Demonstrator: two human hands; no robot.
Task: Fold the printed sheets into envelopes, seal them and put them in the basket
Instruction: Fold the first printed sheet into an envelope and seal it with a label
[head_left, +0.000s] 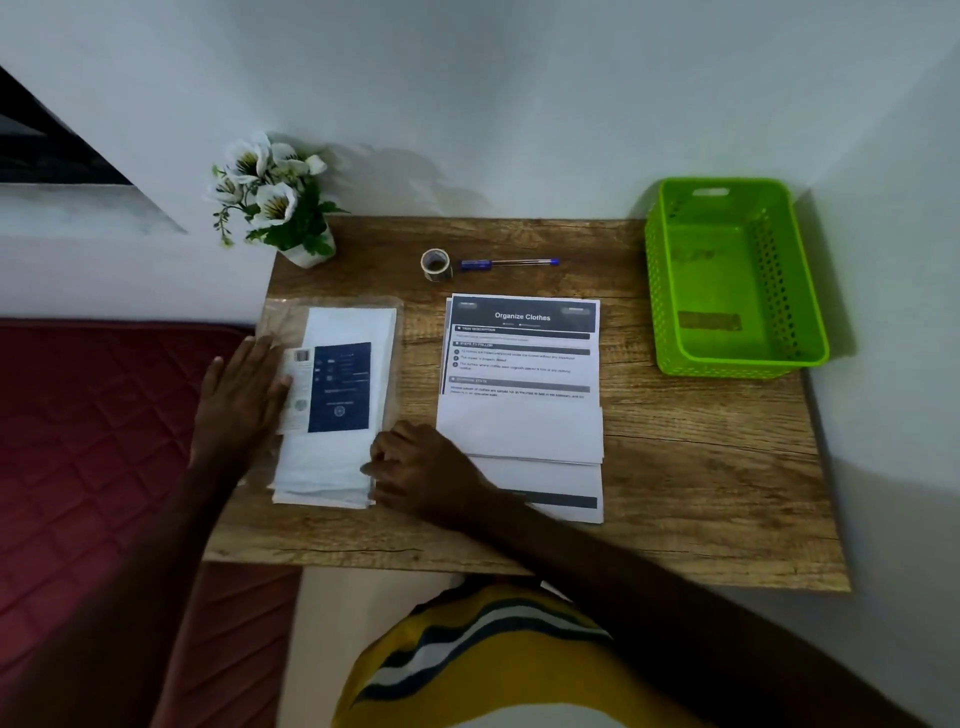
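A clear plastic pack of white envelopes (343, 405) with a dark blue label lies on the left of the wooden table (701, 467). My left hand (239, 400) rests flat on the pack's left edge, fingers spread. My right hand (415, 470) pinches the envelopes at the pack's lower right corner. To the right lies a stack of printed sheets (522, 364) headed "Organize Clothes"; the top sheet's lower part is folded up. A green perforated basket (737, 332) stands empty at the table's right back.
A small roll of tape (435, 264) and a blue pen (509, 263) lie behind the sheets. A white pot of artificial flowers (275, 202) stands at the back left corner. A red quilted mattress (104, 441) lies left of the table. White walls enclose the back and right.
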